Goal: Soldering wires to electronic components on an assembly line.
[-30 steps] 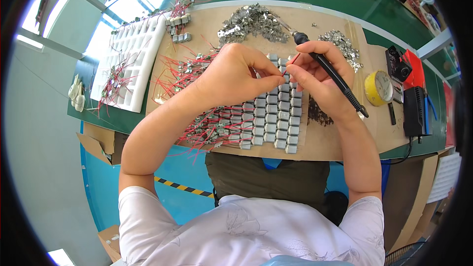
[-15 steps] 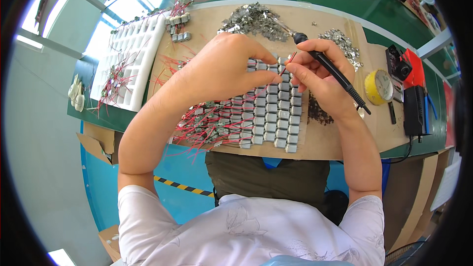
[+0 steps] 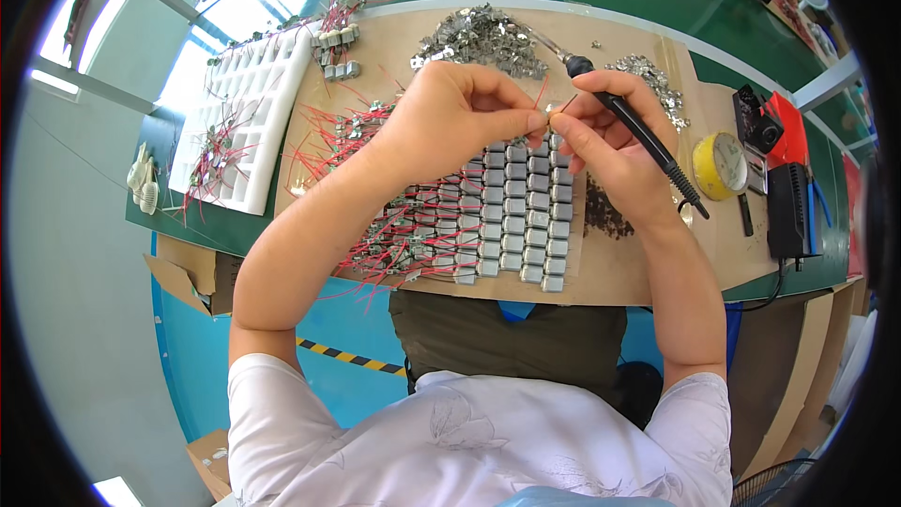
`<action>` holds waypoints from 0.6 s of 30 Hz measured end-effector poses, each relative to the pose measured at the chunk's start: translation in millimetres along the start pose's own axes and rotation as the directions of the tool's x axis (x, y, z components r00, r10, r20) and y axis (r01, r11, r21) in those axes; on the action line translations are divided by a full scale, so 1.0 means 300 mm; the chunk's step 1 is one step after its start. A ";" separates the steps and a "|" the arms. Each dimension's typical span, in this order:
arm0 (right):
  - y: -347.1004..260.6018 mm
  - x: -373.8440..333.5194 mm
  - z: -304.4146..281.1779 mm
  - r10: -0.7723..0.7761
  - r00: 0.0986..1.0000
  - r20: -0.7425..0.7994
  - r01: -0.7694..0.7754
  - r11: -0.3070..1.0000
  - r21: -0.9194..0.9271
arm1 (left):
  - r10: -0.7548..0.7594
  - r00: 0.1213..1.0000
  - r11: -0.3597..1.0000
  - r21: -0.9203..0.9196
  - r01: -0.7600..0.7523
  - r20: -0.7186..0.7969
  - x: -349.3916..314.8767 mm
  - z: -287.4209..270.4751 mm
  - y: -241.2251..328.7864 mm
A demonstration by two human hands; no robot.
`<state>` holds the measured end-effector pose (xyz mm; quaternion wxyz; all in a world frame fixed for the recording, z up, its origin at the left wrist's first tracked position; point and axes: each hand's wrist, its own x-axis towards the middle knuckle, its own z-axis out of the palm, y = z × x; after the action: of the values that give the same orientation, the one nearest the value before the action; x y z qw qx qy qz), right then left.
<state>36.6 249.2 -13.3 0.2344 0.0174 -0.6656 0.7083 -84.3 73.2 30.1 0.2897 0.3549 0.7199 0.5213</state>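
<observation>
In the upper centre of the frame, left hand (image 3: pixel 455 117): thumb and forefinger pinched together, apparently on a red wire (image 3: pixel 542 91) that rises from their tips
Just right of that, right hand (image 3: pixel 631 160): grasping a soldering iron (image 3: pixel 648 136) while thumb and forefinger pinch a second wire (image 3: pixel 568 103)
Change: half a second ago the left thumb and forefinger stood spread, clear of the right fingertips; now they have closed and meet them, and two strands fan apart
Meaning: handling of the wires seems to have gone from one hand to both, though what lies between the fingertips is too small to read
Iron tip: points toward the upper left, near the heap of metal tabs (image 3: pixel 483 42), apart from the wires
Motors: silver-cased, in staggered columns (image 3: pixel 514 205) at centre, below the hands
Wired circuit boards: a red-and-green tangle (image 3: pixel 389 244) left of centre
Compartment tray: white (image 3: pixel 267 150), upper left
Tape roll: yellow (image 3: pixel 718 164), right side of the frame
</observation>
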 end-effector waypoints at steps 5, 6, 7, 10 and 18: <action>0.002 -0.004 0.013 -0.002 1.000 0.000 0.002 0.993 -0.114 | 0.025 0.994 0.964 -0.259 -0.053 -0.109 0.023 -0.011 -0.019; 0.002 -0.005 0.006 -0.030 0.999 0.012 0.032 0.987 -0.160 | 0.010 0.992 0.984 -0.176 -0.032 -0.126 0.026 -0.018 -0.008; -0.014 -0.005 0.003 -0.035 0.999 -0.006 0.033 0.976 -0.213 | -0.006 0.989 0.996 -0.091 -0.008 -0.147 0.027 -0.029 -0.005; -0.062 0.014 -0.035 -0.112 0.992 -0.052 0.092 0.952 -0.293 | 0.055 0.996 0.986 0.163 -0.043 -0.068 0.036 -0.094 -0.045; -0.078 0.109 -0.148 -0.088 0.996 -0.014 0.084 0.975 -0.206 | 0.170 0.984 0.889 0.439 -0.132 -0.047 0.034 -0.110 -0.157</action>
<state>28.7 301.6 14.6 0.2730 0.0139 -0.7310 0.6253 -126.0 54.0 -5.9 0.1316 0.4433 0.7996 0.3831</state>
